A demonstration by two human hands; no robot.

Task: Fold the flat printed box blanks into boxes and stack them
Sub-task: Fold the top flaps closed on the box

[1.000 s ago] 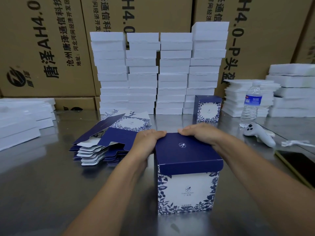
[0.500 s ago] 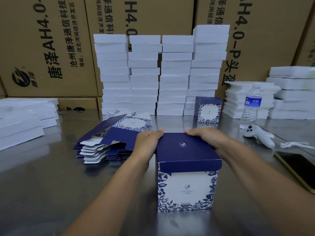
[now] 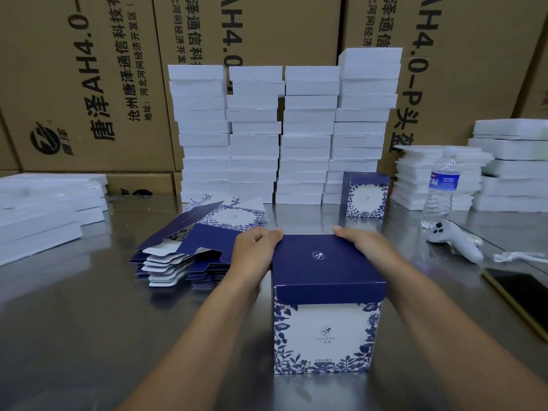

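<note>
1. The box stands upright on the steel tabletop, toward the near edge and a little right of the middle. Its dark blue lid is folded down on top, and its white front with blue leaf print faces the camera.
2. The left hand is at the lid's far left corner. Its fingers are curled tight against that corner and grip the box.
3. The right hand lies on the far right part of the lid. Its fingers run along the far edge and curl down over it, so this hand holds the box too.
4. The pile of flat blanks lies just left of the box, partly behind the left hand. It is fanned out, and the topmost blank is tilted up with its printed panel showing.
5. A second box, also folded, stands well behind the first, toward the far edge.
6. Four tall stacks of white slabs stand along the far edge, in front of brown printed cartons.
7. Lower white piles lie at the left edge and in the far right corner.
8. A water bottle stands upright beside the right-hand piles. A white controller lies nearer, and a dark phone lies at the right edge.
</note>
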